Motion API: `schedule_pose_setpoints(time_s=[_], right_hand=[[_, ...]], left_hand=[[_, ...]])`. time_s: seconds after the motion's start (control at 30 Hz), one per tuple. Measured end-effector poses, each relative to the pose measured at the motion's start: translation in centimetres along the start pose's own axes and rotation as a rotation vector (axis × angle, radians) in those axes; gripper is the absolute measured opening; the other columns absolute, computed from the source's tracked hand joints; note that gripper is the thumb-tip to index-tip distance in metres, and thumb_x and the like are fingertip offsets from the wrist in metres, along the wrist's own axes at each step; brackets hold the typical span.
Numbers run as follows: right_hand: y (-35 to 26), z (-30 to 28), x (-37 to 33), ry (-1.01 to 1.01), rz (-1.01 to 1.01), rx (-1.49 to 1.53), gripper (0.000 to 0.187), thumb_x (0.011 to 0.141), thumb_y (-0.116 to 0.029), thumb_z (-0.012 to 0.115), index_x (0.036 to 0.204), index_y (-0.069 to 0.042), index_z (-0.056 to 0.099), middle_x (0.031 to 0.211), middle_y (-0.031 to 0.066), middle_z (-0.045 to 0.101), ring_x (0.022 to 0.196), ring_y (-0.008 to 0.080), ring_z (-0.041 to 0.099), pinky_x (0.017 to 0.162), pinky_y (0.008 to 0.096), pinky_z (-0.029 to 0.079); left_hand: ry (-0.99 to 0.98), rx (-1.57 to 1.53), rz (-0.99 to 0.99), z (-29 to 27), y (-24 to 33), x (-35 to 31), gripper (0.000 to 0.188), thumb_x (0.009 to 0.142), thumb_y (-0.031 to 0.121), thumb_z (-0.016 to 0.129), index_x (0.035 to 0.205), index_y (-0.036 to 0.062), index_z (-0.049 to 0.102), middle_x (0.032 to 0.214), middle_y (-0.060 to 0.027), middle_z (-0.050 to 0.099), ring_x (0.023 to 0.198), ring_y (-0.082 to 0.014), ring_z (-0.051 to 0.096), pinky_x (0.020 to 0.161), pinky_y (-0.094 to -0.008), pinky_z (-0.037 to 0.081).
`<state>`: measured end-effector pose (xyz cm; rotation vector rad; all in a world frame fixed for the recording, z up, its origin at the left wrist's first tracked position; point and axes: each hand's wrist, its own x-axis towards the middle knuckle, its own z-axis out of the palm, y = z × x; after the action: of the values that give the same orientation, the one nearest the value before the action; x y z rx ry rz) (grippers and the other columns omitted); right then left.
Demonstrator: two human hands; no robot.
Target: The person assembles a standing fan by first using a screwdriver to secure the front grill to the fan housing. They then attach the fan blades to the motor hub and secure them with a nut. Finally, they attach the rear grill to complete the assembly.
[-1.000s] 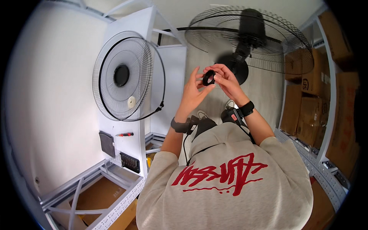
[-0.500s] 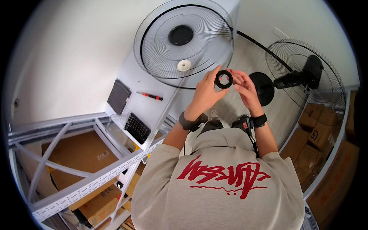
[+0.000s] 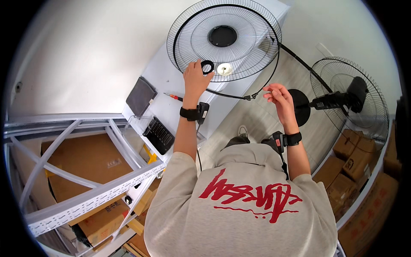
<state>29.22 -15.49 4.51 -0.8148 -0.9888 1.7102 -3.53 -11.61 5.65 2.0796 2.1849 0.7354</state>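
Note:
A round wire fan grille (image 3: 222, 36) with a black centre disc lies on the white table. Over its near left part, my left hand (image 3: 197, 84) pinches a black ring (image 3: 212, 67) between thumb and fingers. Whether the ring touches the wires I cannot tell. Just right of the ring sits a white round plastic part (image 3: 224, 69) with a small hole in its middle. My right hand (image 3: 280, 100) is held in the air past the table's right edge, fingers spread and holding nothing, close to a clip on the grille's rim.
On the table's left lie a red and black screwdriver (image 3: 173, 97), a dark flat case (image 3: 141, 96) and a black slotted case (image 3: 159, 135). A black fan stand with another grille (image 3: 342, 64) is on the right. Shelves with cardboard boxes (image 3: 85, 165) flank both sides.
My left hand has carried the black ring away from my right hand, left and forward over the grille. The right hand has let go, staying back with fingers apart. The view has shifted slightly.

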Motion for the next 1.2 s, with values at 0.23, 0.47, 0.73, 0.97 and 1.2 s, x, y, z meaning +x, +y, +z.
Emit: schedule_pose_setpoints(time_s=[0.23, 0.47, 0.73, 0.97, 1.2], right_hand=[[-1.0, -6.0, -3.3, 0.241, -0.051, 0.053, 0.025, 0.097, -0.021, 0.055, 0.115, -0.004, 0.058, 0.106, 0.01, 0.066, 0.085, 0.013, 0.063, 0.075, 0.0239, 0.047], [-3.1, -14.9, -7.6, 0.618, -0.108, 0.138, 0.02, 0.094, -0.018, 0.056, 0.108, -0.005, 0.06, 0.099, 0.0063, 0.068, 0.083, 0.0102, 0.063, 0.072, 0.0224, 0.047], [0.3, -30.6, -18.6, 1.276, -0.183, 0.218, 0.021, 0.089, -0.021, 0.061, 0.105, -0.008, 0.06, 0.102, 0.0045, 0.065, 0.097, 0.0148, 0.061, 0.078, 0.0319, 0.049], [-4.9, -38.5, -26.5, 1.411, -0.162, 0.063, 0.082, 0.082, -0.015, 0.069, 0.148, -0.009, 0.022, 0.144, 0.0157, 0.032, 0.126, 0.0267, 0.042, 0.099, 0.0433, 0.041], [-9.9, -39.3, -26.1, 1.206, -0.185, -0.037, 0.067, 0.09, -0.02, 0.065, 0.147, -0.01, 0.033, 0.148, 0.0109, 0.035, 0.134, 0.0231, 0.037, 0.106, 0.0387, 0.036]], left_hand=[[-0.09, 0.062, 0.001, 4.9, -3.5, 1.9, 0.075, 0.064, 0.022, 0.075, 0.131, -0.0004, 0.05, 0.103, -0.0196, 0.065, 0.096, -0.0365, 0.062, 0.081, -0.0512, 0.047], [0.032, 0.075, 0.162, 1.1, 7.2, 2.3, 0.068, 0.075, 0.014, 0.067, 0.137, 0.0015, 0.044, 0.121, -0.0198, 0.058, 0.113, -0.0354, 0.054, 0.096, -0.0441, 0.042], [-0.262, -0.664, 0.277, 7.3, 27.1, 1.2, 0.071, 0.083, 0.009, 0.068, 0.144, -0.0005, 0.032, 0.136, -0.0212, 0.048, 0.129, -0.0297, 0.045, 0.107, -0.0383, 0.037], [-0.388, -0.794, 0.022, 18.2, 33.4, 3.9, 0.098, 0.082, 0.026, 0.073, 0.151, 0.0049, 0.007, 0.145, -0.0295, 0.034, 0.132, -0.0413, 0.039, 0.106, -0.0458, 0.036], [-0.407, -0.986, 0.144, 22.2, 35.2, 7.8, 0.073, 0.091, 0.017, 0.063, 0.149, 0.0046, 0.021, 0.139, -0.0219, 0.046, 0.127, -0.03, 0.048, 0.101, -0.0367, 0.041]])
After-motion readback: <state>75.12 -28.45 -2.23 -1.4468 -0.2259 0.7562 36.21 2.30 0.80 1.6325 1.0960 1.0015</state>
